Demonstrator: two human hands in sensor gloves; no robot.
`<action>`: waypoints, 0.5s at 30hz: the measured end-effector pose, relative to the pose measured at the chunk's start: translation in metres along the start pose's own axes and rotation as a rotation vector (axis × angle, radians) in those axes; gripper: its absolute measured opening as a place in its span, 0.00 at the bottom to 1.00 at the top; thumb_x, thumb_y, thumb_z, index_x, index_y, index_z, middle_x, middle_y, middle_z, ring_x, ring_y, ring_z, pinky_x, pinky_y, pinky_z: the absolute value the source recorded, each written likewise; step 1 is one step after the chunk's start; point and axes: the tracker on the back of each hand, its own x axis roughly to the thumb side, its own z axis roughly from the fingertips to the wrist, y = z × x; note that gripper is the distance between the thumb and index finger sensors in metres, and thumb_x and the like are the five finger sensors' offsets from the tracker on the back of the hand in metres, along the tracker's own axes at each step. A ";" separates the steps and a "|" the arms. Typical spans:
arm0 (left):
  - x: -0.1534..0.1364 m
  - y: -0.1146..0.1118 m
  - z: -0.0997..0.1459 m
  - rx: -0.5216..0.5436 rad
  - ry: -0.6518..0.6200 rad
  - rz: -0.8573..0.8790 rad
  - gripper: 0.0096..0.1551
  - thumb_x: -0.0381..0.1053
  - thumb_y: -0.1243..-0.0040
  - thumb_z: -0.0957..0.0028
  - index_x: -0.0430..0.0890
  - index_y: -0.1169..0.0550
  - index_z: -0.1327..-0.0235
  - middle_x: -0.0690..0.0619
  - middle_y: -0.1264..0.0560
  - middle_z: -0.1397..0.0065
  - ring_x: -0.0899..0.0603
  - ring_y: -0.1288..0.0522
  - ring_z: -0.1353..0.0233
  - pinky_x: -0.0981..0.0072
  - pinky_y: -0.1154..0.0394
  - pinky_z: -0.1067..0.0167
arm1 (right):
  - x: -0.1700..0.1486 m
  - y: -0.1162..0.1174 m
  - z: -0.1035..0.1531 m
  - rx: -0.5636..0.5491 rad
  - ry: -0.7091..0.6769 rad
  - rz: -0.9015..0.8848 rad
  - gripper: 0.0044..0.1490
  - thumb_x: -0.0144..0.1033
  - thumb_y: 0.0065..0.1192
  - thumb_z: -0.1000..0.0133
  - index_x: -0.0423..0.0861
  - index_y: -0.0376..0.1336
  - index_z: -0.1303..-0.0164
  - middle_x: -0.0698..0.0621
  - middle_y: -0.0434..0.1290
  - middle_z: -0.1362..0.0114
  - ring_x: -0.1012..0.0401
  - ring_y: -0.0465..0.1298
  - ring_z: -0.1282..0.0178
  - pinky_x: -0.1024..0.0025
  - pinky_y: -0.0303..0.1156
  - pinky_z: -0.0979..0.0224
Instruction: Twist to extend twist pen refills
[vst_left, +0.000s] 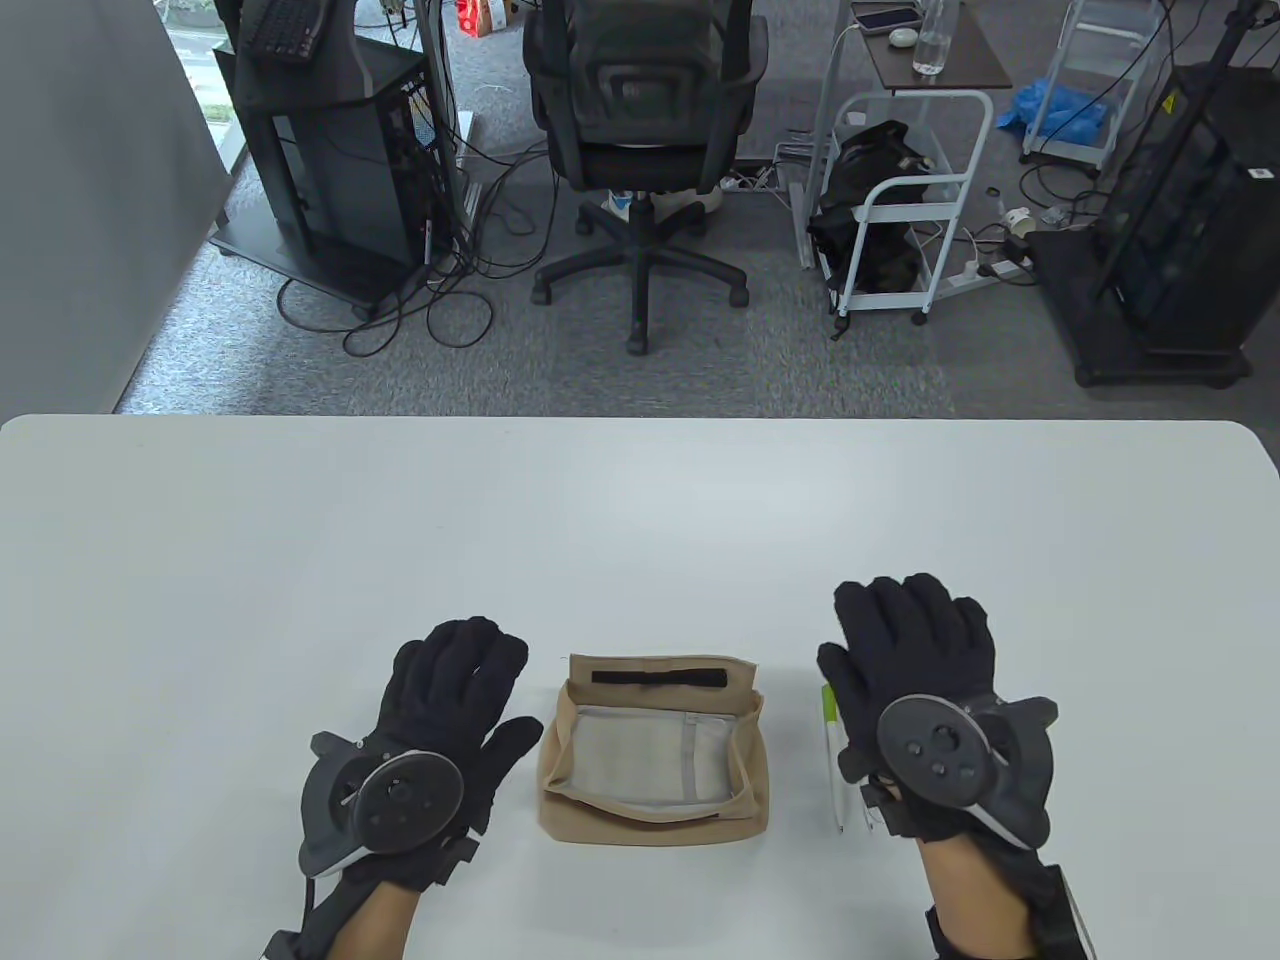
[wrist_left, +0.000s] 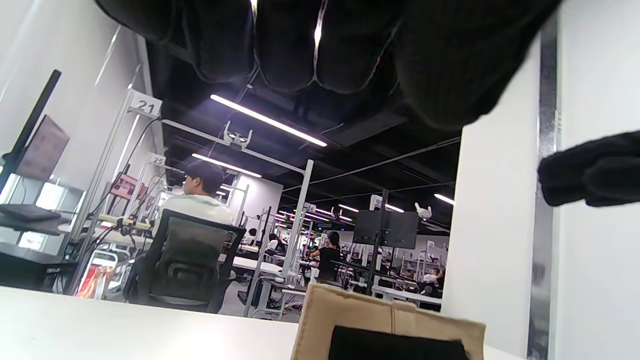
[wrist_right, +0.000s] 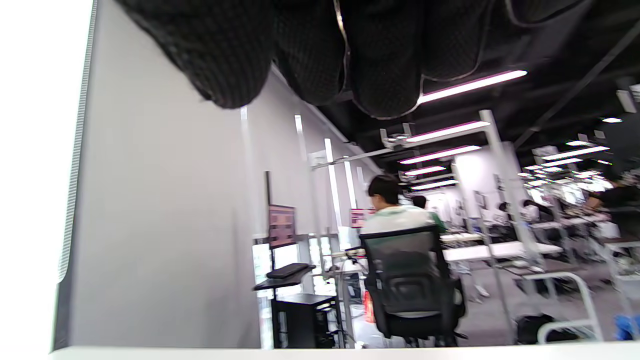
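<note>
A white pen with a green end (vst_left: 832, 750) lies on the white table (vst_left: 640, 520), just left of my right hand and right of the pouch. My right hand (vst_left: 915, 650) rests flat on the table, palm down, fingers spread forward, thumb beside the pen; it holds nothing. My left hand (vst_left: 455, 680) also lies flat and empty, left of the pouch. In both wrist views only gloved fingers (wrist_left: 300, 45) (wrist_right: 310, 55) hang in from the top; the pen does not show there.
A tan fabric pouch (vst_left: 655, 750) with a black strip and grey mesh lining lies open between my hands; its edge shows in the left wrist view (wrist_left: 390, 325). Beyond the table's far edge stand an office chair (vst_left: 640, 150), a computer stand and a white cart.
</note>
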 end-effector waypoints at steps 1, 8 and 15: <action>0.000 -0.001 0.003 -0.010 -0.010 -0.004 0.48 0.65 0.33 0.57 0.47 0.31 0.24 0.41 0.38 0.18 0.29 0.38 0.19 0.31 0.43 0.30 | 0.004 0.003 0.004 0.008 -0.025 0.000 0.41 0.48 0.69 0.47 0.38 0.67 0.28 0.34 0.72 0.26 0.36 0.65 0.25 0.26 0.58 0.27; -0.008 -0.020 0.021 -0.150 -0.010 -0.009 0.57 0.72 0.34 0.63 0.50 0.37 0.20 0.42 0.45 0.14 0.29 0.50 0.15 0.27 0.59 0.30 | 0.015 0.044 0.028 0.208 -0.102 0.032 0.51 0.60 0.68 0.50 0.41 0.62 0.22 0.35 0.67 0.20 0.35 0.60 0.21 0.21 0.52 0.27; -0.021 -0.043 0.026 -0.274 0.043 0.026 0.63 0.76 0.35 0.65 0.52 0.43 0.18 0.42 0.51 0.13 0.27 0.58 0.15 0.26 0.65 0.33 | 0.004 0.081 0.037 0.382 -0.077 0.088 0.61 0.70 0.65 0.54 0.44 0.55 0.17 0.35 0.56 0.14 0.34 0.51 0.18 0.17 0.46 0.28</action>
